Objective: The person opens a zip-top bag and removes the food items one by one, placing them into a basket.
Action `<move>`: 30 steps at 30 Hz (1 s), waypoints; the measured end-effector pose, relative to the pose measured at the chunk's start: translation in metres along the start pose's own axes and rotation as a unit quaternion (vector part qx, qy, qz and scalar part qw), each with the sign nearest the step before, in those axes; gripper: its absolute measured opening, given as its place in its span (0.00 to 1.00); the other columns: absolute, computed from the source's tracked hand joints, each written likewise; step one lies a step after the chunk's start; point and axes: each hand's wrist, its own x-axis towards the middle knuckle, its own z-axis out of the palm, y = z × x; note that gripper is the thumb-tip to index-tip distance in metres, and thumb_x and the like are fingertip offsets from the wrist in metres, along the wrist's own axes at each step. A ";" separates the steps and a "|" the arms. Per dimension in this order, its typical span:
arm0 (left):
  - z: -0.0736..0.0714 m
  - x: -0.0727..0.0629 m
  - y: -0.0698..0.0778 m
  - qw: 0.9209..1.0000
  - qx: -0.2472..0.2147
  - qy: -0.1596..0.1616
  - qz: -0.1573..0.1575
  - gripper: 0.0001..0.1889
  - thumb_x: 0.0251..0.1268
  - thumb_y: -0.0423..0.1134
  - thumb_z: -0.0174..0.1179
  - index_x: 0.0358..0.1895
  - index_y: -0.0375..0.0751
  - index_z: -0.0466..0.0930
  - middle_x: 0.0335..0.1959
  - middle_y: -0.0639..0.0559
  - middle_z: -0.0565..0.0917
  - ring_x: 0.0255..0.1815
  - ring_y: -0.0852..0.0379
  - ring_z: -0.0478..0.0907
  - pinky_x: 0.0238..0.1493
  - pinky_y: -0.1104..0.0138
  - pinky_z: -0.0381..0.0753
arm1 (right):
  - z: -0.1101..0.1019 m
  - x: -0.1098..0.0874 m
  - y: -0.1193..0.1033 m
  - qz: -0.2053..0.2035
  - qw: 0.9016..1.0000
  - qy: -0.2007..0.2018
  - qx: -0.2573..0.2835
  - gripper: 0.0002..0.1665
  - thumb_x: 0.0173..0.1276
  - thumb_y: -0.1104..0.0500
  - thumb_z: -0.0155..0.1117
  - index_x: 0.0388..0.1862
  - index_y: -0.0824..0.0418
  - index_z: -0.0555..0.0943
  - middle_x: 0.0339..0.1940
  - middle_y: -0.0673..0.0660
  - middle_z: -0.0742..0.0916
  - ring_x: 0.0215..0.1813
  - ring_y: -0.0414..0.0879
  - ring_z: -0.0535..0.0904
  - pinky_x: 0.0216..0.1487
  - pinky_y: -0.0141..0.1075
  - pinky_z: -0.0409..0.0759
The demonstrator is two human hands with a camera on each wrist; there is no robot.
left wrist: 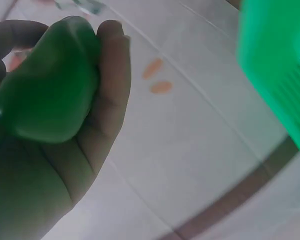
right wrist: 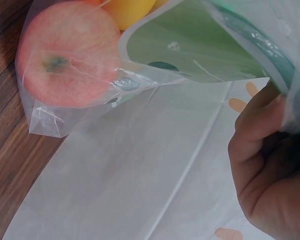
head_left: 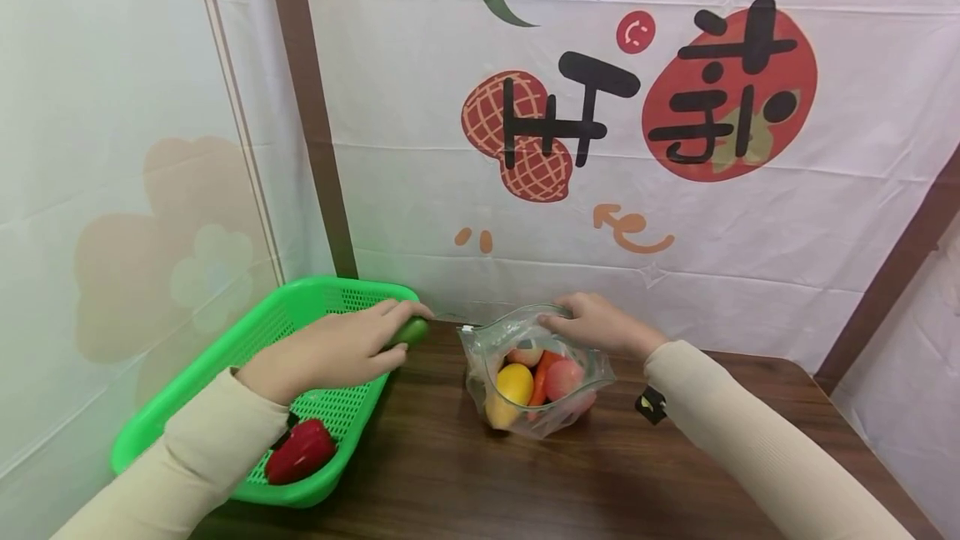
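Observation:
A smooth green mango [left wrist: 50, 85] lies in my left hand [head_left: 341, 348], with the fingers curled round it. That hand is above the right side of the green basket [head_left: 247, 357], to the left of the bag. My right hand [head_left: 596, 323] pinches the far rim of a clear zip bag [head_left: 480, 373], which stands open on the table. Inside the bag are a yellow fruit [head_left: 514, 383], a pink-red apple [right wrist: 70, 55], an orange-red long piece [head_left: 541, 377] and another roundish fruit [head_left: 525, 354], partly hidden.
A red bell pepper [head_left: 302, 452] lies in the near part of the basket, beneath my left forearm. The brown wooden table [head_left: 450, 490] meets a printed white cloth wall [head_left: 405, 148] behind the bag and basket.

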 end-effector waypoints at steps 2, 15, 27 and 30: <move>0.000 -0.005 -0.014 1.000 -0.004 0.006 -0.012 0.23 0.75 0.43 0.51 0.70 0.53 0.64 0.59 0.52 0.74 0.45 0.57 0.77 0.42 0.57 0.79 | 0.000 0.000 0.000 0.000 1.000 -0.001 0.002 0.19 0.77 0.46 0.58 0.29 0.56 0.77 0.19 0.48 0.69 0.24 0.42 0.67 0.32 0.38 0.70; 0.008 -0.035 -0.090 0.995 -0.084 -0.007 -0.052 0.25 0.70 0.33 0.54 0.68 0.33 0.65 0.40 0.51 0.77 0.33 0.58 0.73 0.37 0.60 0.75 | -0.001 0.001 -0.001 0.004 1.000 -0.003 -0.004 0.20 0.76 0.44 0.58 0.34 0.58 0.80 0.21 0.48 0.71 0.27 0.43 0.71 0.35 0.38 0.72; 0.021 -0.035 -0.107 0.988 -0.106 -0.065 -0.090 0.28 0.70 0.38 0.55 0.70 0.32 0.62 0.44 0.41 0.81 0.35 0.54 0.77 0.40 0.55 0.78 | 0.001 0.002 0.000 -0.002 1.000 -0.003 -0.010 0.18 0.77 0.46 0.58 0.34 0.57 0.80 0.21 0.47 0.72 0.27 0.42 0.71 0.36 0.38 0.71; 0.026 -0.029 -0.109 0.986 -0.109 -0.077 -0.100 0.29 0.70 0.39 0.56 0.70 0.33 0.62 0.44 0.40 0.81 0.36 0.53 0.79 0.41 0.53 0.78 | 0.001 0.002 0.001 -0.001 1.000 -0.003 -0.014 0.18 0.77 0.45 0.58 0.32 0.56 0.79 0.21 0.48 0.71 0.26 0.42 0.70 0.35 0.38 0.71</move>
